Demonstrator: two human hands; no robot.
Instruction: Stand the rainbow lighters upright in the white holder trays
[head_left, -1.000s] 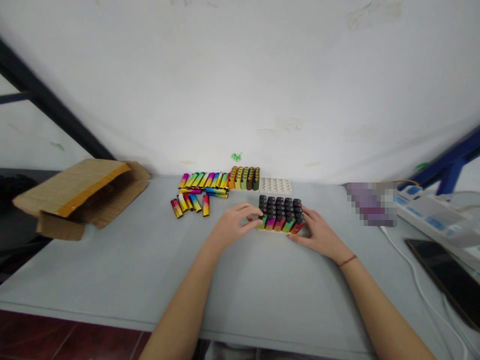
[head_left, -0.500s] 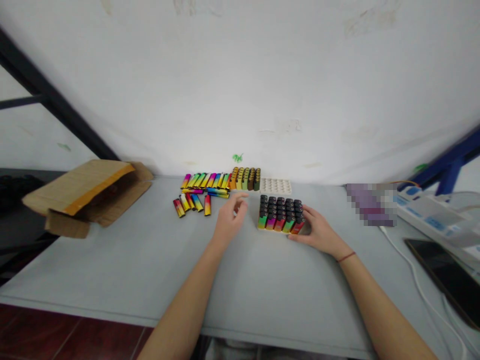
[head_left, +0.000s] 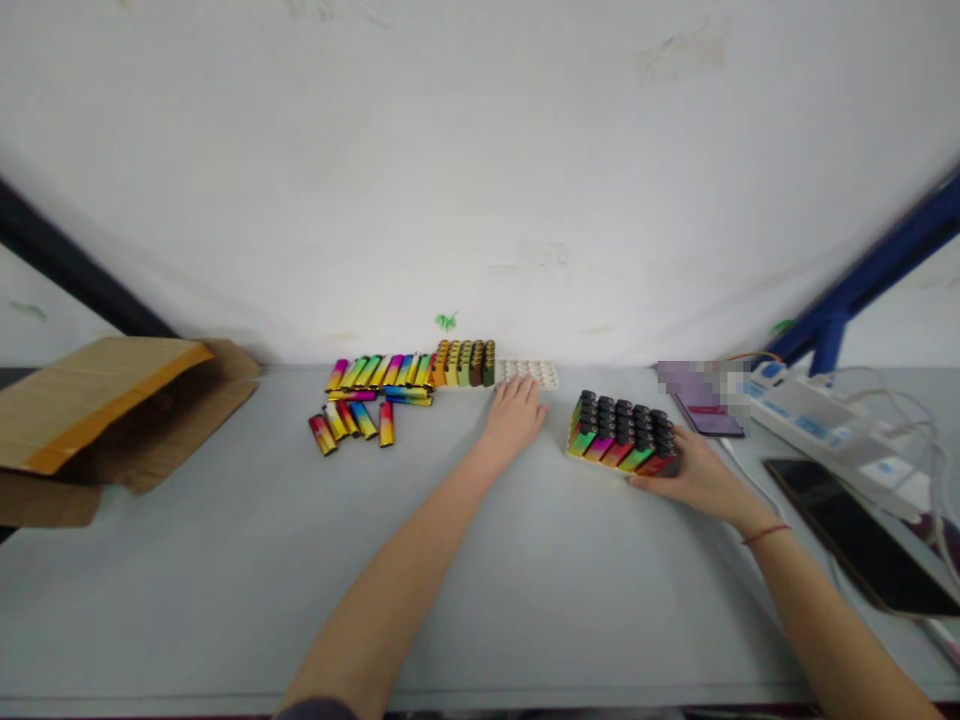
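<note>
My right hand [head_left: 694, 472] grips the near right corner of a tray full of upright lighters [head_left: 621, 435] with black caps and rainbow bodies, resting on the grey table [head_left: 225, 560]. My left hand [head_left: 514, 412] lies stretched out with fingers apart, its fingertips at the empty white tray [head_left: 534, 372] by the wall. Left of that tray stands a partly filled tray of orange and dark lighters [head_left: 465, 362].
A row and a small heap of loose rainbow lighters [head_left: 367, 392] lie at the back left of centre. An open cardboard box [head_left: 97, 410] lies at the far left. At the right are a power strip [head_left: 814, 420], cables and a dark phone [head_left: 855, 535].
My left hand left the full tray and reached back to the empty white tray. My right hand slid the full tray to the right. The view turned rightwards.
</note>
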